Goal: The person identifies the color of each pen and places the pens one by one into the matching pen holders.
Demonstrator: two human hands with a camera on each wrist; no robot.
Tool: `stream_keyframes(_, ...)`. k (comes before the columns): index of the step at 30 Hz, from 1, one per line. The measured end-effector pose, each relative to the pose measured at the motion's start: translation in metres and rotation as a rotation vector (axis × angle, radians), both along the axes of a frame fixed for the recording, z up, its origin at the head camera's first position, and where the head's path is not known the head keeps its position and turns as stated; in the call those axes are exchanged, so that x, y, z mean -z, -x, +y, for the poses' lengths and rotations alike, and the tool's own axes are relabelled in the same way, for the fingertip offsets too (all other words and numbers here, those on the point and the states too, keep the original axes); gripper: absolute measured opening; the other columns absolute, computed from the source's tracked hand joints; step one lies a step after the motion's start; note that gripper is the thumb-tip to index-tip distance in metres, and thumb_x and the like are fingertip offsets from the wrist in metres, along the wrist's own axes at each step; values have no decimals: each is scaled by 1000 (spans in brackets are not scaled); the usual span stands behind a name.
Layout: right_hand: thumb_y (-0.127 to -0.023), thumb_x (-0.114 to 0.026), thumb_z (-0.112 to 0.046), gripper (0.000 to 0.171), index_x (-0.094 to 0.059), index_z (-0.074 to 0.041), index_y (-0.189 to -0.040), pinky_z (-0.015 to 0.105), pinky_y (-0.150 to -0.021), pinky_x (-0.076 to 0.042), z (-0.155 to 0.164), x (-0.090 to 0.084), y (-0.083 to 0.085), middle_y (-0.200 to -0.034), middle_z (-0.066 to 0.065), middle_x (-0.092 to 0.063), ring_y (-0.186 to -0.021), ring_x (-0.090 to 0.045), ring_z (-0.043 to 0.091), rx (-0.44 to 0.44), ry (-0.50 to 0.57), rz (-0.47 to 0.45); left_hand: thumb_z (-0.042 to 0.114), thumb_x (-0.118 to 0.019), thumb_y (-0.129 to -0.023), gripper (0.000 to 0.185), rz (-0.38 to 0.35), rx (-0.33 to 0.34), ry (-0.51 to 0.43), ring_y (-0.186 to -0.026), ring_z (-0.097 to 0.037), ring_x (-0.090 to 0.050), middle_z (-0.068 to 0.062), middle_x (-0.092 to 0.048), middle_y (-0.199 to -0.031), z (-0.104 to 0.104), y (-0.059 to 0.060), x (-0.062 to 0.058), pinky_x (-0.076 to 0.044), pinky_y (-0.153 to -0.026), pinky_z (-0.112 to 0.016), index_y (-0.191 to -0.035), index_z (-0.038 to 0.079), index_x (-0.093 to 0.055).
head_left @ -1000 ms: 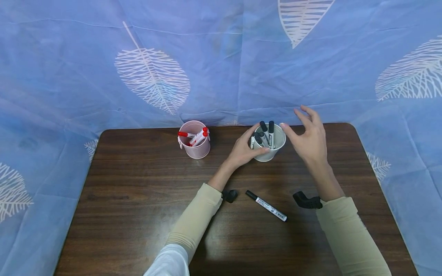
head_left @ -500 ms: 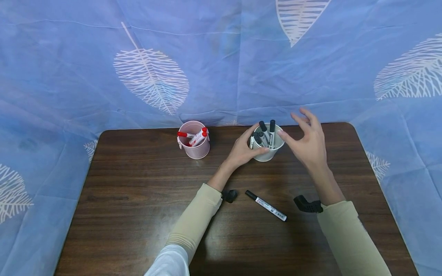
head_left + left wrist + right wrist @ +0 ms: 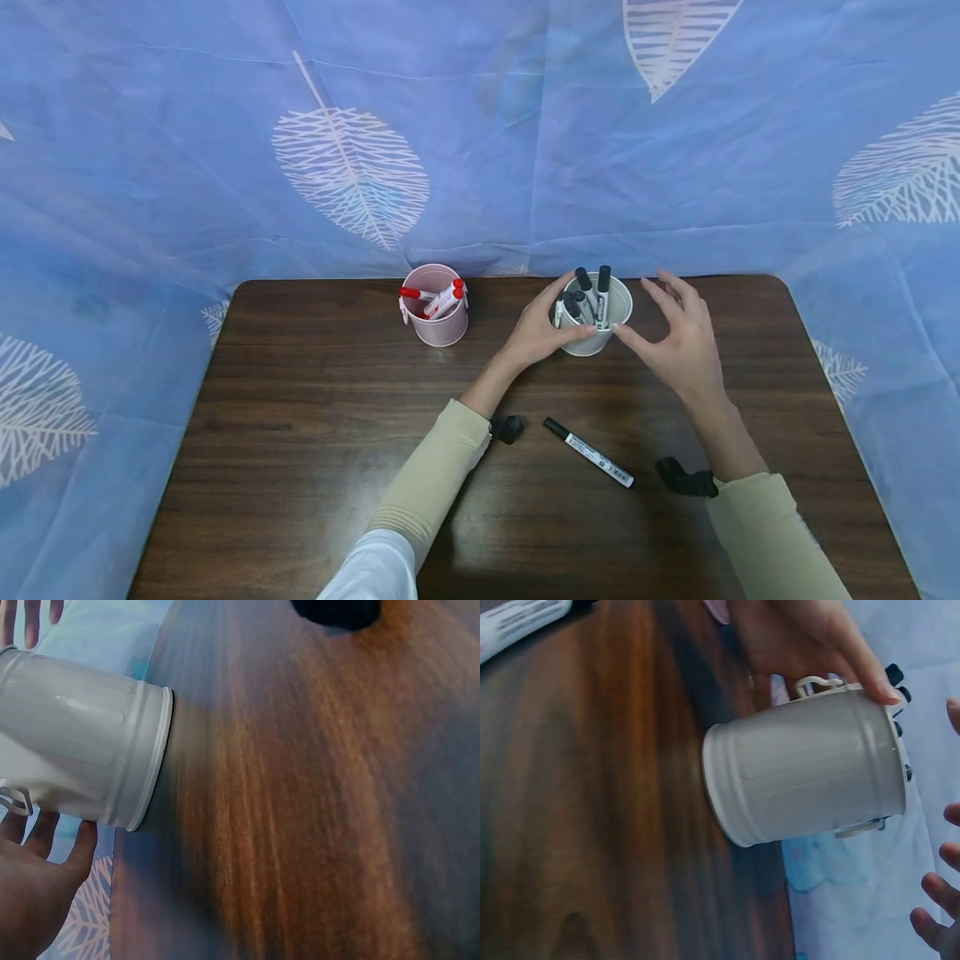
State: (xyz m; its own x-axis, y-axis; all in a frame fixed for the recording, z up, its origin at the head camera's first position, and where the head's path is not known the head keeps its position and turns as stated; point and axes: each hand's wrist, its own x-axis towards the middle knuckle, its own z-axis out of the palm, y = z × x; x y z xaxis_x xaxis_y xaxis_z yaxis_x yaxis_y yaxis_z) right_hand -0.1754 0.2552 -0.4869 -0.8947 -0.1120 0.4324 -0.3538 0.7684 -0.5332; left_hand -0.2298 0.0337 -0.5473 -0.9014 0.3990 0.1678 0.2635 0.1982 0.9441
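Note:
A small white bucket [image 3: 589,344] with several black-capped markers [image 3: 603,297] leaning in it stands at the back of the table. My left hand [image 3: 534,332] grips it from the left, its thumb on the near rim and its fingers around the far side. In the left wrist view that hand [image 3: 34,896] reaches up beside the bucket [image 3: 75,739]. My right hand [image 3: 684,346] is just right of the rim, thumb and fingers spread apart, holding nothing. Its fingers [image 3: 943,894] show apart from the bucket [image 3: 810,772] in the right wrist view.
One black marker [image 3: 590,452] lies on the table in front of the bucket. A pink bucket [image 3: 441,333] with red markers [image 3: 446,298] stands to the left. The dark wooden table [image 3: 315,433] ends at a blue leaf-print cloth [image 3: 480,167] behind.
My right hand has come down and nearer along the bucket's right side, its fingers lower than before. The left hand keeps its grip. The whole head view has shifted slightly.

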Motion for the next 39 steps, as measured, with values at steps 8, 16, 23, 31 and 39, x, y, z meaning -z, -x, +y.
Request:
stream_keyframes(8,-69,-90,-28,84,-54,-5,-142,70,-96,-36,-3,26,-16,-148,20,-45,-129,-42,48,-89,-49,67,33,-80,-85,89,0,-5,22,-137,-12,-40,4,-39,-153,-4,1,-2,-37,-108,-40,-156,34,-27)
stream_keyframes(16,-69,-90,-32,97,-43,-10,-151,69,-99,-34,-8,38,-31,-152,17,-40,-132,-39,45,-46,-50,-34,34,-78,-86,89,-2,-15,52,-136,-14,-41,1,-38,-154,-7,1,-2,-39,-107,-42,-157,37,-25)
stream_keyframes(23,-71,-88,-33,93,-44,-10,-150,70,-99,-32,-7,47,-43,-152,18,-40,-132,-39,47,-41,-79,-62,35,-78,-87,88,1,-16,66,-135,-16,-42,1,-38,-154,-8,1,-3,-40,-105,-43,-157,37,-24)
stream_keyframes(31,-72,-88,-35,91,-45,-15,-150,71,-97,-33,2,62,-66,-150,17,-42,-129,-41,46,-102,-141,-136,37,-78,-86,88,-18,-15,71,-136,-14,-41,4,-37,-155,-4,-2,-4,-39,-106,-41,-156,38,-26)
stream_keyframes(39,-70,-88,-39,90,-49,-14,-147,69,-97,-35,3,71,-80,-147,19,-45,-127,-44,45,-176,-187,-137,38,-78,-86,87,-14,-3,64,-135,-13,-42,5,-37,-154,-2,-1,-5,-41,-105,-40,-156,39,-26)
